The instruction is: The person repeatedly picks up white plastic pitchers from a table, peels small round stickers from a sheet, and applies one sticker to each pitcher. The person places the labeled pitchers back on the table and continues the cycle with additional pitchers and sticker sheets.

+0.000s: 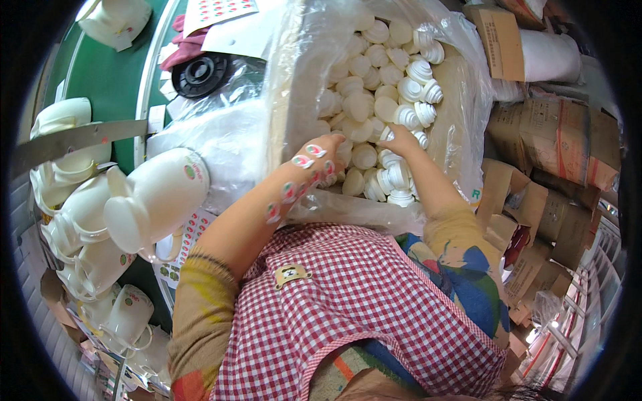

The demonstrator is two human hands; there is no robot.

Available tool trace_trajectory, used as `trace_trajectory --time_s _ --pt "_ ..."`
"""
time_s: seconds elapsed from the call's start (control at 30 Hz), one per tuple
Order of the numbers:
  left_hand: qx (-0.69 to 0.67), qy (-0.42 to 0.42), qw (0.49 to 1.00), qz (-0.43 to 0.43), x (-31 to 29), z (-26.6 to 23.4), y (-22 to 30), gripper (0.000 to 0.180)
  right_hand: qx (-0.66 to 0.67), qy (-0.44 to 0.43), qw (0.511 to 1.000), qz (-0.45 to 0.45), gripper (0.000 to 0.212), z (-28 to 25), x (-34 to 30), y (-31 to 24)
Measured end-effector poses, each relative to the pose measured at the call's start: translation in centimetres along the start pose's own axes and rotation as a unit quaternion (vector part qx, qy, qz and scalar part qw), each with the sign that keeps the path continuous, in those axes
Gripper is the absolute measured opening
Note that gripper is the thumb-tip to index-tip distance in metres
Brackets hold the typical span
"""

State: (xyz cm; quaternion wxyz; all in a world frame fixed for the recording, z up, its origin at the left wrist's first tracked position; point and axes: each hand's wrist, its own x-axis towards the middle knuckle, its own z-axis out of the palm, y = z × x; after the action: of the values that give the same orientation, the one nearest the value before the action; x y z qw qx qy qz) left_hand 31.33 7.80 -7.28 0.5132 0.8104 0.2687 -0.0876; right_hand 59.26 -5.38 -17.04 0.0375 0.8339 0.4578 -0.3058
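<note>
A plastic-lined carton (pixel 286 100) in front of me holds many white lids (pixel 376 57), smooth and domed on one side and stepped on the other. Both of my hands reach in among them. My left hand (pixel 326 148) is at the near left of the pile, its fingertips mostly hidden against the lids. Small red-and-green stickers (pixel 289 192) dot the back of that hand and its forearm. My right hand (pixel 403 142) is a little to the right, fingers bent, its tips closed on a white lid (pixel 386 134).
White jugs (pixel 164 194) stand along the green conveyor (pixel 127 73) at left, beneath a metal bar (pixel 87 137). A black round part (pixel 200 75), a pink cloth (pixel 182 45) and a sticker sheet (pixel 217 12) lie beside the carton. Brown cartons (pixel 555 137) are stacked at right.
</note>
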Motion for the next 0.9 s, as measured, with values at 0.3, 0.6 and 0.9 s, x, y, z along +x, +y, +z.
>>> trace_trajectory --time_s 0.3,0.6,0.9 --pt "0.395 -0.018 0.915 -0.078 11.1 7.9 -6.9 0.050 0.055 -0.049 0.997 0.000 0.077 2.4 2.4 2.8" --pt "0.030 -0.112 0.981 -0.154 14.1 6.3 -4.7 0.085 0.506 -0.386 0.754 0.162 0.079 1.8 5.1 1.3" --pt "-0.188 -0.176 0.959 -0.116 13.7 5.7 -4.1 0.102 0.431 -0.433 0.777 0.151 0.059 2.8 3.0 0.5"
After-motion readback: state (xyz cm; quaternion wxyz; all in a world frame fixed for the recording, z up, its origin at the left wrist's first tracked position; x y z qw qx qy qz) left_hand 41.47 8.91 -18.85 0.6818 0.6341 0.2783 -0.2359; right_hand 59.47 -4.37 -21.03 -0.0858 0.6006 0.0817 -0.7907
